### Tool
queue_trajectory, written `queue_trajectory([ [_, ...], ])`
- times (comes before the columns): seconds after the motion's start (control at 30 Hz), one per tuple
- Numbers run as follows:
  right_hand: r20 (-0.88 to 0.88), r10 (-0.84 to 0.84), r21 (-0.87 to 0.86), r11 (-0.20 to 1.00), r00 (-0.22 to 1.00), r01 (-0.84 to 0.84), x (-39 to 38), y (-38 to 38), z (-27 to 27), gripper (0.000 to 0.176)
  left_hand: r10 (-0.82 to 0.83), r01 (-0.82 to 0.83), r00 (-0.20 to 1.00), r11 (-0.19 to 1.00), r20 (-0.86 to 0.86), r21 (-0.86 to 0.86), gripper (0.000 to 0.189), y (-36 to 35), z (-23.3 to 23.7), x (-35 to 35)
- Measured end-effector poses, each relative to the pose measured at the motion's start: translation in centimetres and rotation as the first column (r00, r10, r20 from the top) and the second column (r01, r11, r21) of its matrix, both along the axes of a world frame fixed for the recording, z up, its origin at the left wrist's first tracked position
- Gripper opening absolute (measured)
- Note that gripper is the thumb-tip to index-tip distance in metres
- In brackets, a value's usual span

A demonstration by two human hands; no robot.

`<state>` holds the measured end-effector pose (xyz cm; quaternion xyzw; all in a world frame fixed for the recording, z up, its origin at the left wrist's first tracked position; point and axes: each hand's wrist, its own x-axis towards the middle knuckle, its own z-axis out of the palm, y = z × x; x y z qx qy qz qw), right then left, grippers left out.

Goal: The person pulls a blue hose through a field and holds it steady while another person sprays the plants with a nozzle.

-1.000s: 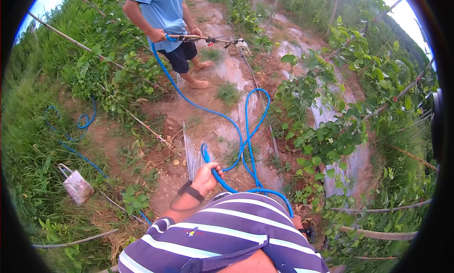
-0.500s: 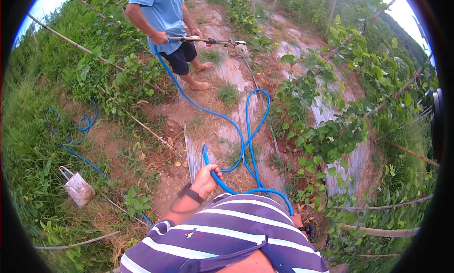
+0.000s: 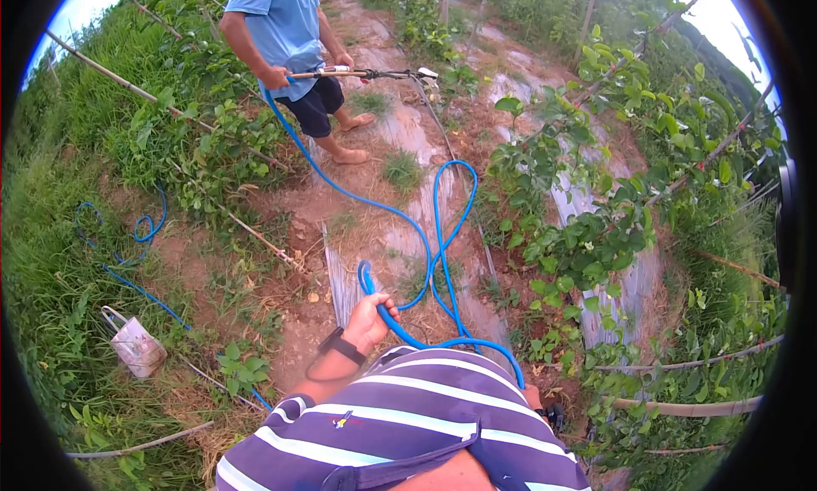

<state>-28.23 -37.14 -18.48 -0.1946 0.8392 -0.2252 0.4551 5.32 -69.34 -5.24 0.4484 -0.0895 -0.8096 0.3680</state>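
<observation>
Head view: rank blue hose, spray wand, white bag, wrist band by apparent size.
1. blue hose, by far.
2-3. spray wand and white bag: unsure; wand longer but thin and farther, bag bulkier.
4. wrist band.

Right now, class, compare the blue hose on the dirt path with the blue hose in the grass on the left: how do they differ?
The path hose is gripped by the left hand and lifted there; the grass hose lies untouched. The path hose looks thicker and runs in the open up to another person's spray wand; the grass hose looks thinner and is partly hidden by weeds. Both are blue and lie in loops.
</observation>
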Motion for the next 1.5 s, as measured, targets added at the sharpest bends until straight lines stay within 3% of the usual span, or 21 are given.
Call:
queue_trajectory([
  [0.53, 0.034, 0.012, 0.067, 0.998, 0.999, -0.014, -0.2, -1.3, 1.9, 0.015, 0.024, -0.024, 1.0, 1.0, -0.013, 0.02, 0.005, 0.5, -0.1, 0.1],
  [0.63, 0.005, 0.068, 0.045, 0.997, 0.998, -0.068, -0.7, -0.1, -0.6, 0.021, 0.02, -0.02, 1.0, 1.0, 0.008, 0.007, 0.004, 0.9, 0.1, 0.2],
  [0.73, 0.008, 0.02, 0.019, 1.0, 1.0, -0.02, -1.8, 1.6, -5.8, 0.022, 0.011, -0.011, 1.0, 1.0, -0.019, -0.016, 0.007, 0.9, -0.6, 0.2],
  [0.77, -0.036, 0.048, 0.028, 0.999, 0.998, -0.047, -1.3, 0.8, -3.3, 0.022, 0.024, -0.024, 1.0, 0.999, -0.019, -0.032, 0.007, 0.8, -0.9, 0.3],
  [0.83, -0.02, 0.08, 0.023, 0.997, 0.997, -0.079, -1.5, 0.9, -3.2, 0.021, 0.032, -0.032, 0.999, 0.999, -0.003, 0.007, 0.007, 0.8, -1.5, 0.4],
  [0.93, 0.032, -0.078, -0.087, 0.993, 0.996, 0.081, -2.1, 2.7, -9.2, 0.019, 0.035, -0.036, 0.999, 0.999, -0.003, -0.01, 0.008, 0.9, -0.8, 0.4],
  [1.03, -0.092, 0.056, -0.045, 0.997, 0.994, -0.061, -2.3, 2.5, -9.0, 0.02, 0.039, -0.039, 0.999, 0.999, -0.001, -0.013, 0.01, 0.9, -0.9, 0.4],
  [1.2, -0.078, 0.028, -0.021, 0.999, 0.997, -0.03, -2.2, 2.4, -9.0, 0.021, 0.024, -0.024, 1.0, 1.0, -0.001, -0.015, 0.012, 1.3, -0.7, 0.5],
  [1.37, -0.023, 0.09, 0.013, 0.996, 0.996, -0.09, -3.5, 3.4, -13.9, 0.016, 0.032, -0.032, 0.999, 0.999, 0.019, -0.006, 0.012, 1.7, -0.4, 0.1],
  [1.43, 0.072, 0.029, -0.011, 1.0, 0.997, -0.028, -3.6, 3.4, -14.1, 0.015, 0.028, -0.028, 0.999, 1.0, 0.017, 0.001, 0.012, 1.8, -0.4, 0.0],
  [1.47, 0.028, 0.133, -0.164, 0.978, 0.991, -0.126, -2.4, 1.5, -5.1, 0.016, 0.029, -0.029, 0.999, 1.0, 0.014, 0.002, 0.011, 1.8, -0.4, 0.0],
  [1.5, 0.027, 0.13, -0.164, 0.979, 0.991, -0.124, -2.2, 0.8, -4.1, 0.016, 0.03, -0.03, 0.999, 1.0, 0.011, 0.006, 0.011, 1.8, -0.4, -0.1],
])
